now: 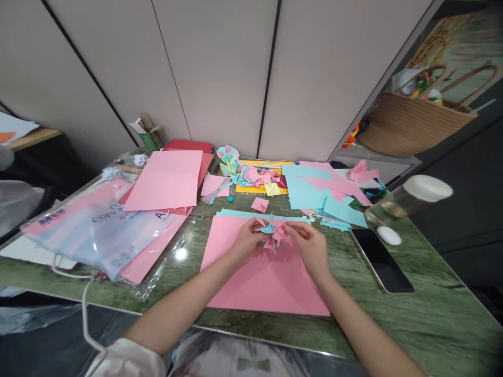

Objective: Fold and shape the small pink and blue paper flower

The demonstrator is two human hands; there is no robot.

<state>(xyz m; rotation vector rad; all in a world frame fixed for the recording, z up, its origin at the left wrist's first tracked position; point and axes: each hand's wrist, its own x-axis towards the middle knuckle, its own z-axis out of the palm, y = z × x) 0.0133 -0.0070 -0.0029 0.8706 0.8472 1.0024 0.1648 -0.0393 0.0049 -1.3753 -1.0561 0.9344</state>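
Between my two hands is a pink and light-blue folded paper flower (274, 235), held just above a large pink paper sheet (267, 285). My left hand (250, 240) pinches its left side, by a light-blue folded part. On the other side, the fingertips of my right hand (308, 242) are closed on a pink petal. Light-blue paper peeks out from under the far edge of the pink sheet. Just beyond the hands lie a small pink folded square (260, 204) and a pale yellow folded piece (272, 189).
Folded paper flowers (231, 162) and an orange-yellow tray (245, 189) sit at the back. Blue paper (304, 193), a bottle (404, 201), a white oval object (389, 235) and a phone (381, 260) are on the right. Left lie a plastic paper bag (106, 225) and pink sheets (165, 180).
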